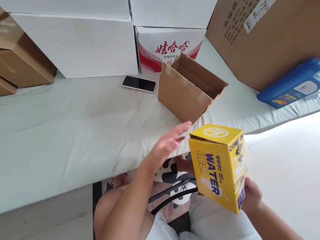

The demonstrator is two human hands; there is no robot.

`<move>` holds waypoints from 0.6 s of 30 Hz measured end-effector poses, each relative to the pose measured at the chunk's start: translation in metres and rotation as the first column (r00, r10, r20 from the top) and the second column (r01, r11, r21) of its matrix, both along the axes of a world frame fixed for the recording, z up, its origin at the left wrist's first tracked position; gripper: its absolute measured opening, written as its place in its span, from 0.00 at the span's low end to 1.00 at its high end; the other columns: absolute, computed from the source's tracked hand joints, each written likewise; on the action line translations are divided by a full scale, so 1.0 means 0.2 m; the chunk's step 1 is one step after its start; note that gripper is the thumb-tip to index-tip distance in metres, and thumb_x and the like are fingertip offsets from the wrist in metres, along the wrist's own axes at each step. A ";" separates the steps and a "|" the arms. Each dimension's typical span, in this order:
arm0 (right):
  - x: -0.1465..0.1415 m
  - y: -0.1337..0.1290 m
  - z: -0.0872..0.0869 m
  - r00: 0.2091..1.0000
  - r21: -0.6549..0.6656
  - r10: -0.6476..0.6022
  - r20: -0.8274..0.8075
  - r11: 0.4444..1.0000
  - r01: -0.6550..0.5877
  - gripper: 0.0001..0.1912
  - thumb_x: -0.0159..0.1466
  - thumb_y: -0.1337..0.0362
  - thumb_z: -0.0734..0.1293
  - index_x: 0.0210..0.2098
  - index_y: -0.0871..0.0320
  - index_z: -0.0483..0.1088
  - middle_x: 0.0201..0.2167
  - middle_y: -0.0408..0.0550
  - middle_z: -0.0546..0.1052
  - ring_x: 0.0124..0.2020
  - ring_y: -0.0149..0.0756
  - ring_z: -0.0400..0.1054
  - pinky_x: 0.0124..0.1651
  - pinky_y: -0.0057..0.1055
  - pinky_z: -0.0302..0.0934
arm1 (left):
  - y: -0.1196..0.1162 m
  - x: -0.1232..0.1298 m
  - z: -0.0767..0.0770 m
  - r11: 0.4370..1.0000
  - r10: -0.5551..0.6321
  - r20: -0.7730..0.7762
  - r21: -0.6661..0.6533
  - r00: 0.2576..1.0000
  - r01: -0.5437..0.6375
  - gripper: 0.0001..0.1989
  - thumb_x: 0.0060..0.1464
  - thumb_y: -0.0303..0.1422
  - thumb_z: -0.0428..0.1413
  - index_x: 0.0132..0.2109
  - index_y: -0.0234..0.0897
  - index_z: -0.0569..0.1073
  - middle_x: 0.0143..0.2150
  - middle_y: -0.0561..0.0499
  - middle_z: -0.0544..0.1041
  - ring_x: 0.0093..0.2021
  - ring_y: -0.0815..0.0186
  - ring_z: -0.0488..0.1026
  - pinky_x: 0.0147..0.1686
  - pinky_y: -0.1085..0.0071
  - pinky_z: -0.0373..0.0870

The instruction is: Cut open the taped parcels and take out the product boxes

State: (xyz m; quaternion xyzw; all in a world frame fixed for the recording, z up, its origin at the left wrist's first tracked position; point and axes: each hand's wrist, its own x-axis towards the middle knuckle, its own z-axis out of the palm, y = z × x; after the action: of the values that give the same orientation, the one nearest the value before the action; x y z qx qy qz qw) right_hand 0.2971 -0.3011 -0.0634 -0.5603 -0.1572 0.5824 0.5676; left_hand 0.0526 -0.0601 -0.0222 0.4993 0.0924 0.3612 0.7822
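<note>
Holding squarish yellow cardboard box (214,172) with right hand (251,195); left hand (164,148) loose, grip empty. Yellow lid (215,133) seems nearly closed, gap left; open brown cardboard box (180,94) beyond.

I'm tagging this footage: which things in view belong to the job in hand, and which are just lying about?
Job in hand:
yellow box, held in the right hand
open cardboard box, probably, near the left hand

Apparently lying about:
phone
blue bottle
white cartons
brown cartons
</note>
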 end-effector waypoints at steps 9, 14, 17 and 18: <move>-0.09 0.04 0.02 0.986 -0.232 -0.156 -0.066 0.963 0.137 0.32 0.45 0.30 0.74 0.41 0.42 0.83 0.39 0.48 0.87 0.44 0.59 0.84 0.55 0.54 0.76 | -0.04 0.10 -0.03 0.972 0.139 -0.094 0.204 0.986 -0.118 0.13 0.58 0.44 0.65 0.41 0.41 0.76 0.49 0.47 0.78 0.51 0.58 0.76 0.55 0.59 0.71; -0.09 0.00 0.09 0.987 -0.275 -0.085 -0.139 0.960 0.044 0.31 0.38 0.33 0.77 0.37 0.39 0.83 0.37 0.43 0.87 0.37 0.55 0.84 0.45 0.47 0.77 | -0.11 0.14 0.01 0.993 -0.084 0.076 -0.079 0.994 0.090 0.22 0.53 0.50 0.68 0.47 0.44 0.72 0.69 0.43 0.71 0.67 0.47 0.72 0.56 0.57 0.73; -0.11 0.01 0.12 0.988 -0.237 -0.014 -0.153 0.971 -0.023 0.32 0.40 0.31 0.75 0.39 0.40 0.82 0.37 0.45 0.87 0.39 0.56 0.83 0.47 0.50 0.77 | -0.13 0.15 0.01 0.999 -0.009 0.072 -0.037 0.997 0.011 0.29 0.53 0.57 0.66 0.53 0.44 0.76 0.70 0.41 0.71 0.70 0.44 0.69 0.61 0.54 0.71; -0.12 0.02 0.12 0.988 -0.223 0.005 -0.153 0.974 -0.039 0.33 0.41 0.31 0.75 0.41 0.41 0.82 0.37 0.46 0.87 0.40 0.57 0.83 0.48 0.51 0.76 | -0.13 0.15 0.01 1.000 0.019 0.074 -0.019 0.997 -0.018 0.30 0.54 0.59 0.64 0.54 0.44 0.77 0.69 0.41 0.71 0.69 0.44 0.70 0.62 0.54 0.70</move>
State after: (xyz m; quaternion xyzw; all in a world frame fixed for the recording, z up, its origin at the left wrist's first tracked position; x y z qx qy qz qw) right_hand 0.2722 -0.2980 -0.0399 -0.5735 -0.0528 0.6435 0.5042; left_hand 0.0835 -0.0861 -0.0203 0.4774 0.0713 0.3859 0.7862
